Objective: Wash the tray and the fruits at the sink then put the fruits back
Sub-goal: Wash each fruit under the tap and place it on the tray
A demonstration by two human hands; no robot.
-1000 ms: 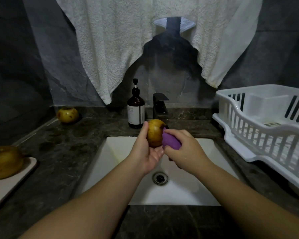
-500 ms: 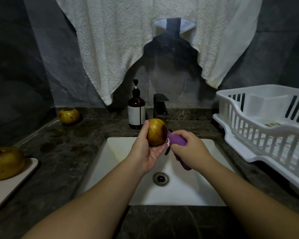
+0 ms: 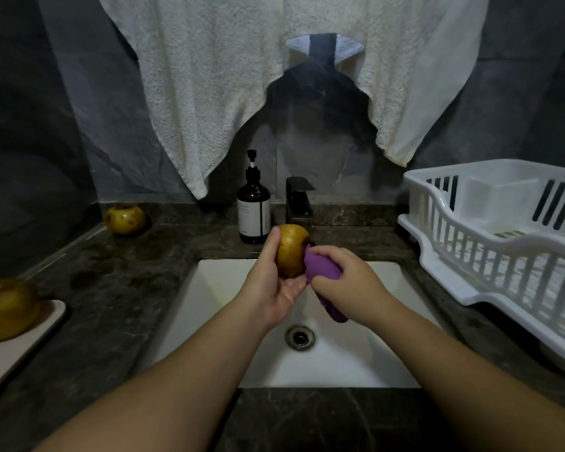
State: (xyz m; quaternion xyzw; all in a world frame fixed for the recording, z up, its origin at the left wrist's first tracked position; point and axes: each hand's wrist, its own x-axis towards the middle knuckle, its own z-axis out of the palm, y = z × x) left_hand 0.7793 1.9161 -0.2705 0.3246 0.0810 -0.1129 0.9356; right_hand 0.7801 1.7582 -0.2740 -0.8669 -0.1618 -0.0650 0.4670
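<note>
A dark, mottled stone tabletop (image 3: 121, 288) runs across the lower half of the frame, with a white rectangular sink (image 3: 356, 360) sunk into its middle and a metal drain (image 3: 300, 337) at the basin's bottom. Dark grey veined wall panels rise behind it, and a white towel (image 3: 209, 76) hangs from the top of the frame, draped in two lobes around a dark hook at upper centre. A dark square faucet (image 3: 299, 200) stands at the back edge of the sink, with a brown pump bottle (image 3: 253, 210) just to its left.

Above the basin, at centre frame, the left hand (image 3: 274, 285) cradles a yellow-brown fruit (image 3: 291, 249), thumb up its left side and palm beneath; its grip is wrapped around the fruit. The right hand (image 3: 349, 288) has its grip closed on a purple scrubber (image 3: 322, 270), whose upper end touches the fruit's right side and whose lower end pokes out below the hand.

A second fruit (image 3: 124, 218) sits on the tabletop at the back left, near the wall. At the left edge of the frame, a third fruit (image 3: 7, 308) rests on a pale tray (image 3: 17, 353) lying flat on the tabletop. On the right, a white slatted dish rack (image 3: 490, 256) stands on the tabletop beside the sink.
</note>
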